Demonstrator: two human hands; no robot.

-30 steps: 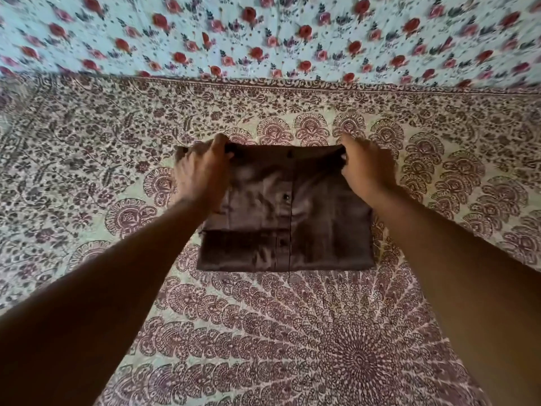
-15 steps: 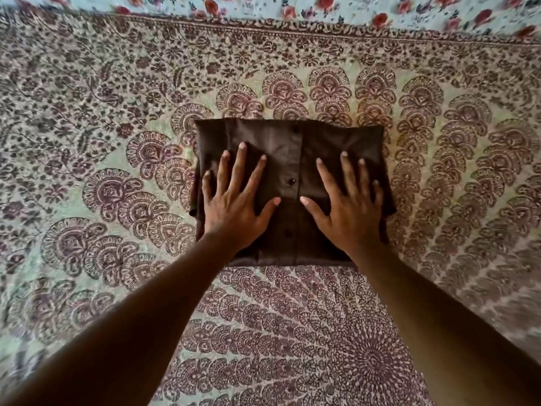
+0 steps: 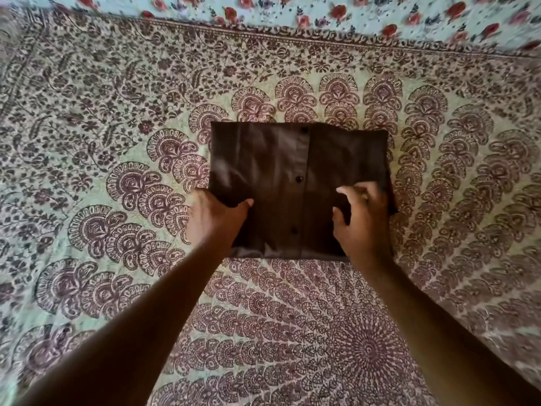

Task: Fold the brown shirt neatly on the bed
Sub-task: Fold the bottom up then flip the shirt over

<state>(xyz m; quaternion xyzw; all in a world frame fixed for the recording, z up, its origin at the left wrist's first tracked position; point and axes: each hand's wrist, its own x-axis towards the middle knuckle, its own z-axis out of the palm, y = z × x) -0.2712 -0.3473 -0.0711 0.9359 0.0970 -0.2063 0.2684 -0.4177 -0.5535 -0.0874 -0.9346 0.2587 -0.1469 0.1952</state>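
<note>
I see the brown shirt (image 3: 295, 177) lying folded into a near-square packet on the bed (image 3: 87, 142), at the middle of the head view, on the maroon-patterned bedspread (image 3: 292, 332). No brand, label or legible writing appears on the shirt or the bedding. The button placket runs away from me toward the far side of the bed, with three dark buttons in line; the packet is only slightly wider than it is deep, so its long axis lies left to right.

My left hand (image 3: 213, 218) grips the near-left edge of the shirt, thumb on top and fingers (image 3: 199, 200) tucked beneath the fabric. My right hand (image 3: 363, 221) rests on the near-right part, fingers curled and pinching a bunch of cloth. A floral sheet (image 3: 322, 13) borders the far edge of the bedspread.
</note>
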